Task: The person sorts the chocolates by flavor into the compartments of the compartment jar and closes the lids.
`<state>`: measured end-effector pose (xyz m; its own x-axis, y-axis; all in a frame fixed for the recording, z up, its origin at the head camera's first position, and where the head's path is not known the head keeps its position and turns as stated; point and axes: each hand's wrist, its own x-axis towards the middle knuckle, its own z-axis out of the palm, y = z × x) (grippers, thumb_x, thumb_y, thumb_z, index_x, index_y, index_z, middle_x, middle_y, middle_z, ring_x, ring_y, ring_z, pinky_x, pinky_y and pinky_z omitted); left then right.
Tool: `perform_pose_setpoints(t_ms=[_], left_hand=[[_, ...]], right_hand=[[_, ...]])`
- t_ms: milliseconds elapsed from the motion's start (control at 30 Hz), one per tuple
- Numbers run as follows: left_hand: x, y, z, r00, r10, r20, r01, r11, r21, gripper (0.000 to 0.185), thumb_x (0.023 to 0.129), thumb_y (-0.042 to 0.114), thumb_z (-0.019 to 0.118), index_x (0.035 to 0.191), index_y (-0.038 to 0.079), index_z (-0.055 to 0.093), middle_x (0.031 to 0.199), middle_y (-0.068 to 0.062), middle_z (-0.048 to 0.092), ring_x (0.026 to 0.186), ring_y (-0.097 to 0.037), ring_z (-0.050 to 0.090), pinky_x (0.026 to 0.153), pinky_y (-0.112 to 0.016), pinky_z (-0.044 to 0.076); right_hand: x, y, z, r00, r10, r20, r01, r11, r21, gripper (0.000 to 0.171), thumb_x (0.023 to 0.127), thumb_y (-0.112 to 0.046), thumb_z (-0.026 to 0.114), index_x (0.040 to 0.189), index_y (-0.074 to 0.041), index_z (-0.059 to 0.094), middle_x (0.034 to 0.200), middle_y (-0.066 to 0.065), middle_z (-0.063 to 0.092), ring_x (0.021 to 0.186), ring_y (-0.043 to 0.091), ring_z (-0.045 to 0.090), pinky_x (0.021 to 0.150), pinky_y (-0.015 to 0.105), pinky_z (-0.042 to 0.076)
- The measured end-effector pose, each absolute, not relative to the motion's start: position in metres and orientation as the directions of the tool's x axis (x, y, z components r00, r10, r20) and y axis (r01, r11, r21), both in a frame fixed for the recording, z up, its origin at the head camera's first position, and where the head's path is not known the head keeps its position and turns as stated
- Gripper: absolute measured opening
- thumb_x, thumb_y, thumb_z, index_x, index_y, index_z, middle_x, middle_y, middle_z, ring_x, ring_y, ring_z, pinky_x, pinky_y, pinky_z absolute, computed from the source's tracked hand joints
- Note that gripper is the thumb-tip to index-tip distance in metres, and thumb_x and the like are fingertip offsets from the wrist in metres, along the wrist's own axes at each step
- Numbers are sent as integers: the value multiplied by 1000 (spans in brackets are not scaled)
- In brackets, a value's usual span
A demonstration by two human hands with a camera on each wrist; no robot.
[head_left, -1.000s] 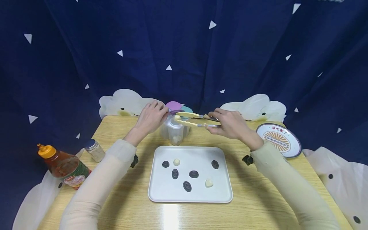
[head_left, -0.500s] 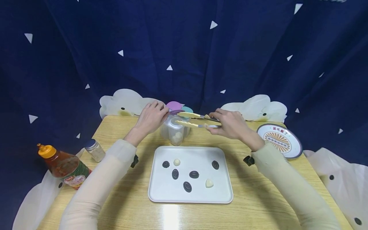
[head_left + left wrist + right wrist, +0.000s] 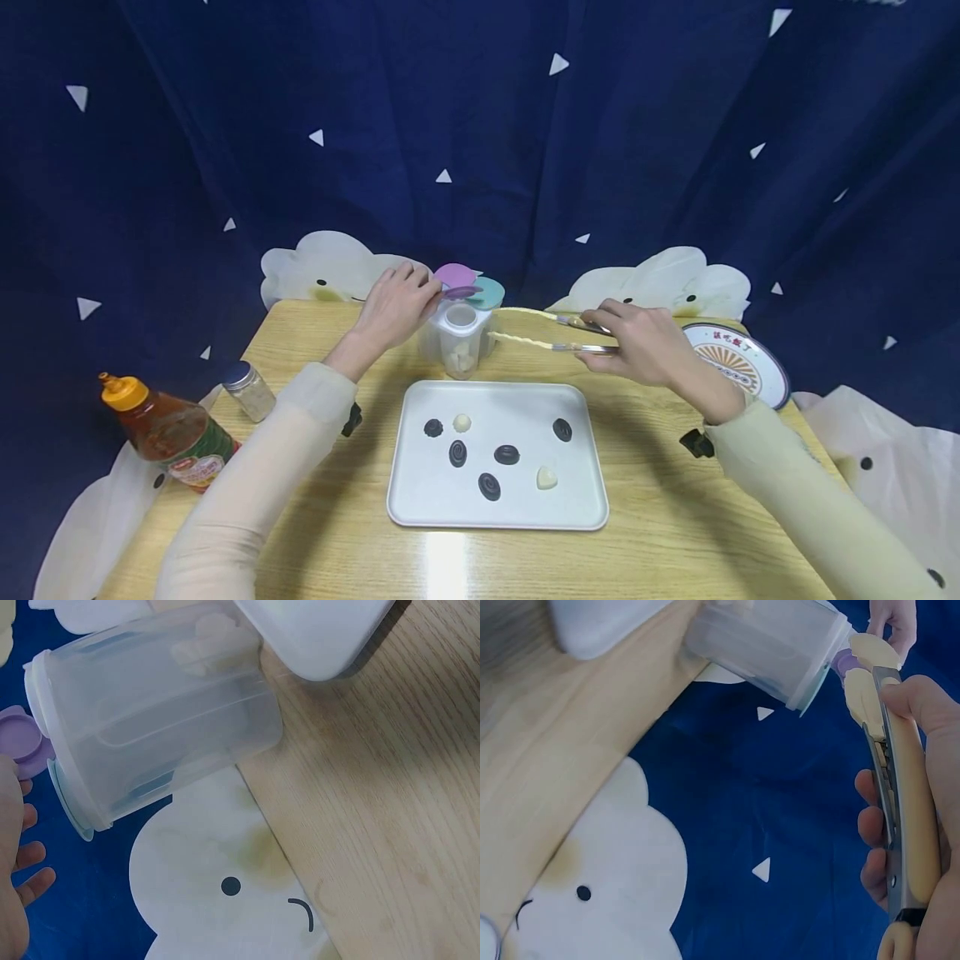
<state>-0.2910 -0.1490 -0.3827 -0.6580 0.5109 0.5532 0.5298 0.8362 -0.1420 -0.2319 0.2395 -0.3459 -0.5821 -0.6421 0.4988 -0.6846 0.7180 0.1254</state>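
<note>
While the left hand (image 3: 393, 307) rests against the clear plastic multi-compartment container (image 3: 457, 337), fingers curled on its purple flip lid (image 3: 457, 282), the right hand (image 3: 641, 343) grips cream-and-metal tongs (image 3: 536, 329), tips spread apart and empty, just right of the container. Head view: container stands at the far middle of the wooden desk (image 3: 675, 500), white pieces inside its front compartment. Near it lies a white rectangular tray (image 3: 581, 500) with dark swirl chocolates (image 3: 506, 454) and white chocolates (image 3: 547, 477). Amber sauce bottle with orange cap (image 3: 168, 429) and small glass jar (image 3: 247, 390) at left; patterned round plate (image 3: 738, 362) at right.

Left wrist view: container (image 3: 154, 720) fills the frame, purple lid (image 3: 22, 742) at left edge, fingertips (image 3: 34, 870) beside it, tray corner (image 3: 315, 634) above.

Right wrist view: right hand (image 3: 911, 825) clenched round the tongs (image 3: 896, 795), tips near the container (image 3: 769, 645).
</note>
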Motion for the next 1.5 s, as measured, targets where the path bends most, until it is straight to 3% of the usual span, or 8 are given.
perform_pose_setpoints(t_ms=[233, 433, 767, 1033, 1267, 1500], left_hand=[[-291, -148, -382, -665, 512, 543, 532, 836, -137, 19, 106, 27, 62, 107, 10, 67, 104, -11, 69, 97, -33, 60, 78, -43, 50], [-290, -148, -381, -670, 515, 535, 532, 835, -139, 17, 105, 26, 64, 108, 10, 69, 104, -11, 69, 97, -33, 60, 79, -44, 50], [-289, -148, -382, -668, 513, 539, 530, 836, -139, 16, 105, 26, 64, 108, 11, 69, 103, -10, 69, 95, -32, 59, 77, -44, 51], [-290, -147, -382, -674, 509, 536, 527, 839, -135, 18, 106, 28, 63, 107, 10, 68, 104, -10, 69, 95, -32, 59, 78, -43, 50], [-290, -147, -382, -660, 517, 544, 531, 834, -148, 18, 105, 28, 64, 106, 11, 68, 104, -10, 70, 95, -32, 59, 77, -43, 50], [-290, -148, -383, -681, 508, 528, 523, 842, -135, 18, 106, 28, 63, 108, 11, 69, 104, -10, 69, 97, -32, 58, 79, -43, 50]], right_hand=[[-208, 269, -356, -541, -669, 510, -711, 688, 146, 46, 76, -44, 81, 107, -11, 74, 92, 4, 73, 60, 17, 62, 44, 32, 39], [-181, 291, -366, -567, -658, 495, -698, 703, 135, 45, 79, -46, 80, 106, -12, 74, 89, 1, 71, 58, 11, 57, 44, 28, 37], [-140, 315, -389, -577, -648, 497, -688, 714, 131, 46, 86, -57, 73, 105, -16, 74, 92, -5, 71, 60, 11, 62, 45, 29, 40], [-109, 318, -411, -612, -637, 469, -678, 727, 103, 45, 78, -54, 82, 105, -19, 75, 90, -12, 67, 63, 0, 57, 49, 24, 42], [-88, 313, -430, -643, -633, 431, -679, 731, 62, 51, 64, -44, 93, 106, -23, 74, 90, -19, 63, 66, -11, 44, 50, 17, 38], [-82, 310, -441, -642, -634, 430, -681, 730, 61, 54, 60, -43, 95, 105, -21, 74, 90, -19, 64, 67, -11, 48, 52, 19, 42]])
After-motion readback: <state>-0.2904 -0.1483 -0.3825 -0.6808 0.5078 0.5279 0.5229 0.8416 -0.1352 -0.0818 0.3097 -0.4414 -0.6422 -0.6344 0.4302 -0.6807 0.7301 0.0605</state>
